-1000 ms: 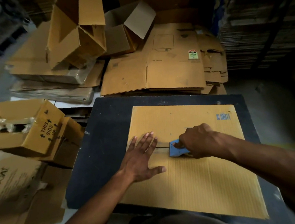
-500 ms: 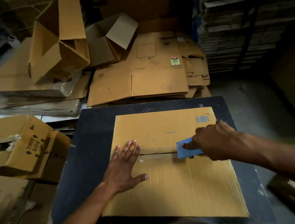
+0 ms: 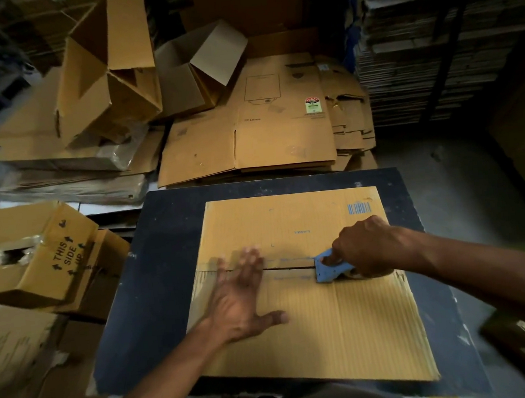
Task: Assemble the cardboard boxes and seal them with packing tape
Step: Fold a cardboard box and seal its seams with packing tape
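A brown cardboard box (image 3: 343, 327) stands on the dark table (image 3: 143, 302) with its two top flaps folded shut, and the seam runs left to right across the middle. My right hand (image 3: 365, 247) grips a blue tape dispenser (image 3: 329, 269) pressed onto the seam near the box's right side. A strip of clear tape (image 3: 288, 263) lies along the seam between the dispenser and my left hand. My left hand (image 3: 240, 294) lies flat, fingers straight, pressing the flaps down at the seam's left part; it is motion-blurred.
Flattened cardboard sheets (image 3: 268, 129) are stacked behind the table. Two opened boxes (image 3: 107, 73) sit on piles at the back left. A box printed "THIS SIDE UP" (image 3: 39, 257) stands left of the table. Tall stacks of flat cardboard (image 3: 431, 44) rise at the right.
My right hand has dragged the blue dispenser rightward along the seam, laying tape behind it. My left hand stays pressed flat on the left part of the seam.
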A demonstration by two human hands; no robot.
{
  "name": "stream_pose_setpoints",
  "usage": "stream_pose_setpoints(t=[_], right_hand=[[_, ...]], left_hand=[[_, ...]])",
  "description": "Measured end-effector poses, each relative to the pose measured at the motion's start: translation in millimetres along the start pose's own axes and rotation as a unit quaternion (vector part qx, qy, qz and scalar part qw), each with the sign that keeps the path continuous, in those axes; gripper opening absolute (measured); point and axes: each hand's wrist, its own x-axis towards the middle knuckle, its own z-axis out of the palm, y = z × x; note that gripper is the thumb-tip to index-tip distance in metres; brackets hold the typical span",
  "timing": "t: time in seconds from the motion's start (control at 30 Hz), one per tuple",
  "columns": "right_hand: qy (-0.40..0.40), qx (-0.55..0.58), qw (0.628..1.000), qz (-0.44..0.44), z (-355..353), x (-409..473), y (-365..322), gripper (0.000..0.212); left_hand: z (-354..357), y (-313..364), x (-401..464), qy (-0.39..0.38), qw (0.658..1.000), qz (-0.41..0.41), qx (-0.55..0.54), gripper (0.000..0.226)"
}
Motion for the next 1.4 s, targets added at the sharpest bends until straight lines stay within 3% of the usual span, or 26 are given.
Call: stream_pose_setpoints(t=[0.1,0.17,0.3,0.5,0.7,0.9,1.07,1.17,1.27,1.4], right_hand=[[0.02,0.018,0.999,-0.02,2.6,2.3,2.8,0.051],[0.02,0.027,0.999,-0.029,4.9,1.8,3.8,0.05],[0.0,0.038,0.999,-0.031,-14.8,7.0,-9.3,0.055],[0.018,-0.007,0.999,-0.044,-54.7,55.6,-76.8,0.023],[0.04,-0.041,0.998,-0.041,-30.4,15.0,-37.4,0.014],[-0.011,-0.059,0.998,0.008,-1.9,-14.9,-20.6,0.035],[-0.002,-0.022,1.0,0.008,-2.0,-14.0,-11.5,0.035],[0.006,-0.018,1.0,0.005,-2.1,-15.6,-10.8,0.039],[-0.001,-0.008,1.0,0.003,-1.5,-18.3,-6.8,0.046],[-0.015,0.002,1.0,0.002,5.2,-27.5,-1.7,0.052]], left_hand=[[-1.2,68.1,20.2,-0.038,0.997,0.052,-0.048,0.128],[4.6,81.4,28.1,-0.018,0.997,0.049,-0.063,0.122],[15.7,29.7,12.4,0.012,0.997,0.069,-0.026,0.106],[21.7,-39.6,-12.6,-0.01,0.998,0.063,0.024,0.101],[24.9,-42.5,-16.5,0.008,0.998,0.06,0.012,0.1],[29.5,-35.6,-18.8,0.072,0.995,0.071,-0.026,0.106],[11.8,52.8,-7.3,0.025,0.997,0.01,-0.076,0.127],[5.7,136.1,11.9,0.066,0.982,-0.04,-0.171,0.138],[14.1,168.3,22.7,0.092,0.969,-0.12,-0.195,0.132],[33.3,167.3,25.7,0.112,0.976,-0.119,-0.142,0.117]])
